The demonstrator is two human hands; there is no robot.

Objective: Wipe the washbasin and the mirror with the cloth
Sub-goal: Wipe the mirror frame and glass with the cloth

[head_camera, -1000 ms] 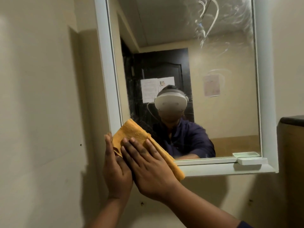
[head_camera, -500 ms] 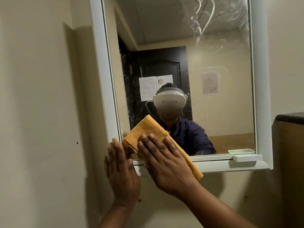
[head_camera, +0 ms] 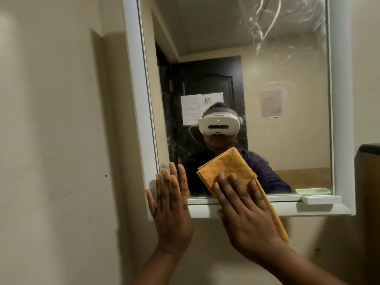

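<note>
A white-framed mirror (head_camera: 277, 140) hangs on the beige wall, with smear marks at its upper right. My right hand (head_camera: 244, 214) lies flat on a folded orange cloth (head_camera: 228, 167) and presses it against the lower glass and bottom frame, near the middle. My left hand (head_camera: 170, 208) rests flat with fingers apart on the mirror's lower left corner, holding nothing. The washbasin is out of view.
A small white tray (head_camera: 319, 199) sits on the mirror's bottom ledge at the right. A dark-topped cabinet (head_camera: 368, 182) stands at the right edge. Bare beige wall (head_camera: 51, 140) fills the left side.
My right hand has slid the cloth rightward along the mirror's bottom, from the left corner towards the middle. My left hand has separated from it and stayed at the lower left corner.
</note>
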